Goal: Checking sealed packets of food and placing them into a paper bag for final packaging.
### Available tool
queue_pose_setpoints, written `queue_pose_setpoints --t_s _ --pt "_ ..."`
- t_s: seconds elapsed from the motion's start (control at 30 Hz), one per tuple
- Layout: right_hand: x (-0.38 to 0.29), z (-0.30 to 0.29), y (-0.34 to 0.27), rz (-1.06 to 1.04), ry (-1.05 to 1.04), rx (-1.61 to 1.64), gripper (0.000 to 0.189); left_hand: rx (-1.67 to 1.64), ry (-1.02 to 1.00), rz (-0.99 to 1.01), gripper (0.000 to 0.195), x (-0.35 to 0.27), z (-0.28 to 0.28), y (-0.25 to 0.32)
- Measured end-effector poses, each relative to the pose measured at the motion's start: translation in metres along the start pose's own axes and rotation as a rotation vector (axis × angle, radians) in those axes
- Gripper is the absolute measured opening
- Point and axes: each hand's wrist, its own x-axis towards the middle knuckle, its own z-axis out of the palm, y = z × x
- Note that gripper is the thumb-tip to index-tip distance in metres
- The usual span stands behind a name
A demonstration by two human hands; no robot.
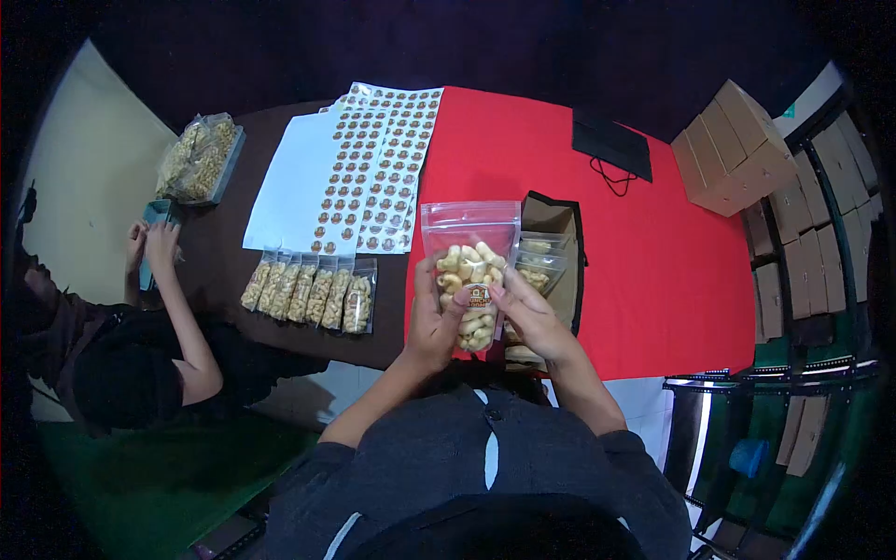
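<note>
Between my two hands is a clear zip-top pouch (470, 255) of pale, curved snack pieces, held upright over the table's near edge. My left hand (435, 318) grips its left side, and my right hand (542, 318) grips its right side. Both thumbs rest on the front, at a round printed sticker (479, 297). Just behind my right hand an open paper bag (551, 211) with a dark rim contains several similar pouches (546, 260). To the left, a row of filled pouches (308, 290) stands on the brown table covering.
Sticker sheets (364, 175) lie across the brown covering (273, 133) and meet the red cloth (630, 280). A black bag (610, 145) lies at the back right, near cardboard boxes (735, 150). At left, a co-worker's hands (155, 241) work beside large snack bags (199, 157).
</note>
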Motion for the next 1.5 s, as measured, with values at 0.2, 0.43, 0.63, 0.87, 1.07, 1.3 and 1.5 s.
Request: queue_pose_setpoints --t_s 0.2,0.43,0.63,0.87,1.07,1.3,1.5 --pt "0.0 0.004 0.005 -0.014 0.072 0.036 0.043 0.117 -0.095 -0.01 0.071 0.0 -0.001 0.004" --pt "0.004 0.003 0.007 0.016 0.227 0.226 0.041 0.177 -0.2 -0.051 0.067 -0.001 -0.001 0.004" --pt "0.002 0.001 0.004 -0.032 0.14 -0.006 0.044 0.264 -0.229 0.03 0.065 0.001 0.0 0.003" --pt "0.004 0.006 0.002 0.005 0.197 0.014 0.033 0.266 -0.192 0.013 0.063 0.002 0.002 0.005" --pt "0.002 0.005 0.006 -0.028 0.195 -0.03 0.032 0.214 -0.2 -0.031 0.059 0.004 0.002 0.006" --pt "0.002 0.006 0.008 0.038 0.301 0.071 0.036 0.236 -0.192 -0.067 0.048 0.0 0.001 0.0" --pt "0.005 0.005 0.014 -0.059 0.165 -0.04 0.039 0.228 -0.043 -0.007 0.043 0.003 0.007 0.0"
